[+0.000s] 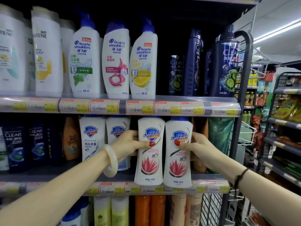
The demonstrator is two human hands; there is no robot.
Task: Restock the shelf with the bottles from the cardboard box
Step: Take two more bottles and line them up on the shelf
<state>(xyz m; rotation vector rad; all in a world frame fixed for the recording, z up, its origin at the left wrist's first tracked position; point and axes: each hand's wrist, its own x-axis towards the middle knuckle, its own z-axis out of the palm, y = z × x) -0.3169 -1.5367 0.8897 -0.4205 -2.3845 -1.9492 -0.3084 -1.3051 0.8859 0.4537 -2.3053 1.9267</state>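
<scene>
Two white Safeguard bottles with a pink lotus print stand side by side at the front edge of the middle shelf (48,175). My left hand (128,144) grips the left lotus bottle (149,160) from its left side, thumb on the label. My right hand (197,147) grips the right lotus bottle (177,162) from its right side. Both bottles are upright, their bases over the shelf's price rail (114,188). The cardboard box is out of view.
Two more white Safeguard bottles (92,137) stand left of my left hand, then orange and dark Clear bottles (14,145). A green pouch (219,134) stands right. The upper shelf (179,105) carries Head & Shoulders, Pantene and Clear bottles. A wire rack (283,121) of goods is at right.
</scene>
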